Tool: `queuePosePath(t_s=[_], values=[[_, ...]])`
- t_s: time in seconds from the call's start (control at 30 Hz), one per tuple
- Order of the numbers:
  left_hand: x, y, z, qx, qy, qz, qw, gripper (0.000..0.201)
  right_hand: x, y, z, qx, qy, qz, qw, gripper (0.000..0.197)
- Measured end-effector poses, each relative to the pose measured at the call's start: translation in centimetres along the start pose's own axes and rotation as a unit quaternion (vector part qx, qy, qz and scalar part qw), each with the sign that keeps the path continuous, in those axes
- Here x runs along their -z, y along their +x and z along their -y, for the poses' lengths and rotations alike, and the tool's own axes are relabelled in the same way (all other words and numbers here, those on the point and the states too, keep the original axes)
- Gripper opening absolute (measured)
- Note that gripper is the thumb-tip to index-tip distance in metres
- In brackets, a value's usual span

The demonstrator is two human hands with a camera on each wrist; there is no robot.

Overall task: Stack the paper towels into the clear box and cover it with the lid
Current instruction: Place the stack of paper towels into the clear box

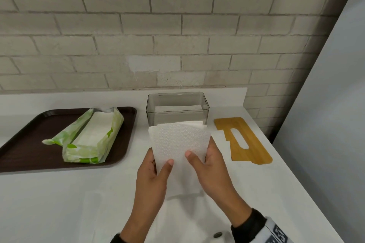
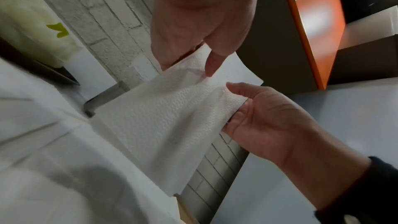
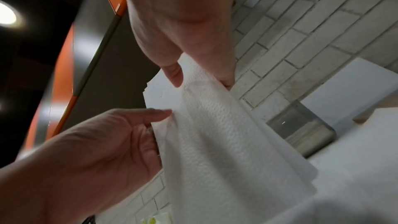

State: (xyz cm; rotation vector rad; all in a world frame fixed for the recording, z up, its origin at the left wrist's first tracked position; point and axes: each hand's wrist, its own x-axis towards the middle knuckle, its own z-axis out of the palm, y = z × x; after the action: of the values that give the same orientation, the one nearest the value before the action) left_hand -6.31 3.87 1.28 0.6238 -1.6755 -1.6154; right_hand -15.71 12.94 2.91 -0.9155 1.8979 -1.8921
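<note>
Both hands hold a small stack of white embossed paper towels (image 1: 178, 142) above the counter, just in front of the clear box (image 1: 177, 113). My left hand (image 1: 158, 165) pinches the stack's left edge, thumb on top. My right hand (image 1: 199, 156) grips the right edge the same way. The box stands open by the wall with a low layer of towels inside. A bamboo lid (image 1: 243, 141) with a slot lies flat to the box's right. The wrist views show the towels (image 2: 161, 117) (image 3: 215, 134) between the left hand (image 2: 183, 52) and right hand (image 3: 200, 67).
A dark brown tray (image 1: 23, 144) sits at the left and carries an opened green-and-white towel package (image 1: 88, 138) with more towels in it. A brick wall runs behind the white counter (image 1: 69, 193). The counter's right edge slants past the lid.
</note>
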Motion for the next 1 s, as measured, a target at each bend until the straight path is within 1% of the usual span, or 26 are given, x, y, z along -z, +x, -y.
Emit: queuePosePath(t_s=[0.07, 0.17, 0.23, 0.3, 0.33, 0.37, 0.43, 0.47, 0.5, 0.53, 0.57, 0.63, 0.67, 0.7, 0.77, 0.83, 0.9, 1.0], values=[[-0.3, 0.1, 0.0, -0.009, -0.003, 0.001, 1.000, 0.032, 0.1, -0.2, 0.0, 0.007, 0.001, -0.007, 1.000, 0.042], [-0.9, 0.2, 0.2, -0.001, -0.009, 0.000, 1.000, 0.037, 0.2, -0.3, -0.4, -0.010, -0.011, 0.012, 1.000, 0.047], [-1.2, 0.3, 0.1, 0.000, -0.027, -0.011, 1.000, 0.032, 0.3, -0.2, -0.8, -0.021, -0.024, 0.013, 0.999, 0.052], [-1.3, 0.4, -0.1, 0.010, -0.055, -0.027, 0.998, 0.028, 0.8, 0.1, -1.1, -0.050, -0.048, 0.016, 0.997, 0.052], [-1.1, 0.6, -0.2, 0.018, -0.076, -0.034, 0.996, 0.028, 1.1, 0.1, -1.3, -0.076, -0.071, 0.039, 0.994, 0.051], [-0.8, 0.8, -0.3, 0.028, -0.106, -0.041, 0.993, 0.029, 1.5, 0.1, -1.6, -0.107, -0.109, 0.083, 0.985, 0.048], [0.4, 1.2, -0.4, 0.045, -0.166, -0.056, 0.984, 0.031, 2.5, -0.3, -2.4, -0.157, -0.185, 0.197, 0.950, 0.040], [1.2, 1.3, -0.4, 0.049, -0.173, -0.064, 0.982, 0.033, 3.1, -0.6, -2.5, -0.167, -0.203, 0.229, 0.937, 0.032], [2.2, 1.4, -0.2, 0.050, -0.159, -0.073, 0.983, 0.033, 3.9, -0.7, -2.5, -0.169, -0.203, 0.233, 0.936, 0.021], [3.2, 1.4, 0.0, 0.050, -0.129, -0.079, 0.987, 0.029, 4.8, -0.6, -2.4, -0.167, -0.187, 0.215, 0.944, 0.012], [4.1, 1.3, 0.3, 0.052, -0.094, -0.080, 0.991, 0.025, 5.8, -0.4, -2.4, -0.159, -0.163, 0.181, 0.957, 0.010], [5.3, 0.7, 1.2, 0.066, -0.041, -0.065, 0.995, 0.027, 7.2, 0.2, -2.3, -0.142, -0.078, 0.085, 0.983, 0.010], [5.5, 0.3, 1.6, 0.075, -0.023, -0.055, 0.995, 0.029, 7.6, 0.4, -2.3, -0.131, -0.033, 0.053, 0.989, 0.009], [5.5, -0.1, 2.0, 0.083, -0.005, -0.048, 0.995, 0.030, 7.6, 0.3, -2.3, -0.117, 0.008, 0.034, 0.993, 0.010], [5.0, -0.8, 2.5, 0.091, 0.015, -0.049, 0.995, 0.028, 7.1, 0.1, -2.3, -0.097, 0.086, 0.020, 0.991, 0.012], [4.5, -1.2, 2.8, 0.092, 0.015, -0.053, 0.994, 0.028, 6.6, -0.3, -2.4, -0.092, 0.131, 0.014, 0.987, 0.019], [4.0, -1.3, 3.0, 0.096, 0.006, -0.060, 0.994, 0.034, 6.2, -0.7, -2.7, -0.101, 0.121, 0.009, 0.987, 0.026], [3.6, -1.5, 3.9, 0.114, 0.018, -0.064, 0.991, 0.039, 5.7, -1.2, -4.0, -0.140, 0.063, -0.004, 0.988, 0.035]])
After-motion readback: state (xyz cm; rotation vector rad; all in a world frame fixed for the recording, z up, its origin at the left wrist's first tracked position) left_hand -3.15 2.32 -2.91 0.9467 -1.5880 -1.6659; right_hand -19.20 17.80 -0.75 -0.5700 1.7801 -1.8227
